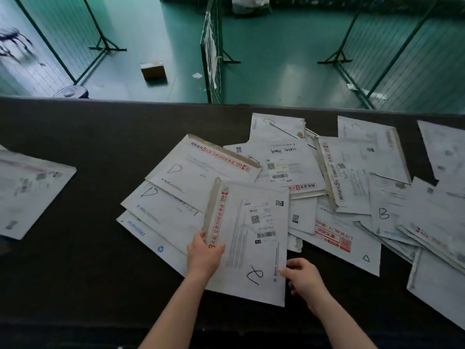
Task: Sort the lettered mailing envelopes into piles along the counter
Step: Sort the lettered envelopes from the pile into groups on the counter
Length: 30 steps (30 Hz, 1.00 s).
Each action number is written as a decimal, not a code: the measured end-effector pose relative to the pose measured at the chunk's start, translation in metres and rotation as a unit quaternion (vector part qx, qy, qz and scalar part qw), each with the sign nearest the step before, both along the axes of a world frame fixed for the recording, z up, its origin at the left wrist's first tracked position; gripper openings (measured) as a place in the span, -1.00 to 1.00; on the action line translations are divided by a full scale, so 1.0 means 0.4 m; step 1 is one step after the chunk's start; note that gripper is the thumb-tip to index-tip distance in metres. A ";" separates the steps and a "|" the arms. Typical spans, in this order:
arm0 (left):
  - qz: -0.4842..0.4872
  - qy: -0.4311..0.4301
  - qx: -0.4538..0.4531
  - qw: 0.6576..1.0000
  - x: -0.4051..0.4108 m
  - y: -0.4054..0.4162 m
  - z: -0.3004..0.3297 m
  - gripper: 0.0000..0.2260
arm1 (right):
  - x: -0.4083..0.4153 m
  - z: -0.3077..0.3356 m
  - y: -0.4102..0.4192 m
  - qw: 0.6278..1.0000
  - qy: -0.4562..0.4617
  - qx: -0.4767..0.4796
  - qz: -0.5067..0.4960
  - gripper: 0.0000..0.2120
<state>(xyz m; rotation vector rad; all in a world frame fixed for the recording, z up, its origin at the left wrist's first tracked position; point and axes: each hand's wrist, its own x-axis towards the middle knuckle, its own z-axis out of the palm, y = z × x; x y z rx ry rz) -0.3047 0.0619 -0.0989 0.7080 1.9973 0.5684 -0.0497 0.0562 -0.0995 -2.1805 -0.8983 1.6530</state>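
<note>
A white mailing envelope (254,238) with a handwritten letter near its bottom edge lies on top of the centre heap. My left hand (203,255) grips its left edge by the red printed strip. My right hand (303,277) pinches its lower right corner. Under it to the left lie two envelopes marked D, one (201,170) above the other (161,200). An envelope marked B (385,210) sits in the overlapping heap to the right. Another envelope (347,243) with a small triangle mark lies right of my right hand.
The dark counter (88,137) runs left to right. A separate envelope pile (27,190) lies at the far left. More envelopes (442,285) spread to the right edge. Beyond the counter is a green floor with metal fence panels (212,51) and a cardboard box (153,69).
</note>
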 end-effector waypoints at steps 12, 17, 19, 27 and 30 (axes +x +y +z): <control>0.159 -0.040 -0.016 0.986 0.027 -0.140 0.090 -0.74 | 0.050 0.043 0.146 0.944 0.255 0.181 -0.102 -0.78; 0.141 -0.299 0.045 0.943 0.089 -0.156 0.125 -0.45 | -0.011 0.055 0.139 0.916 0.343 0.181 -0.100 -0.69; 0.172 -0.352 0.120 0.912 0.127 -0.141 0.124 -0.47 | -0.062 0.057 0.109 0.921 0.356 0.143 -0.065 -0.69; 0.402 -0.230 0.183 0.867 -0.090 -0.168 0.114 -0.86 | -0.276 0.024 0.180 0.974 0.215 0.072 0.026 -0.80; 0.394 -0.190 0.147 0.887 -0.251 -0.228 0.088 -0.87 | -0.340 0.012 0.280 0.985 0.105 0.120 -0.071 -0.76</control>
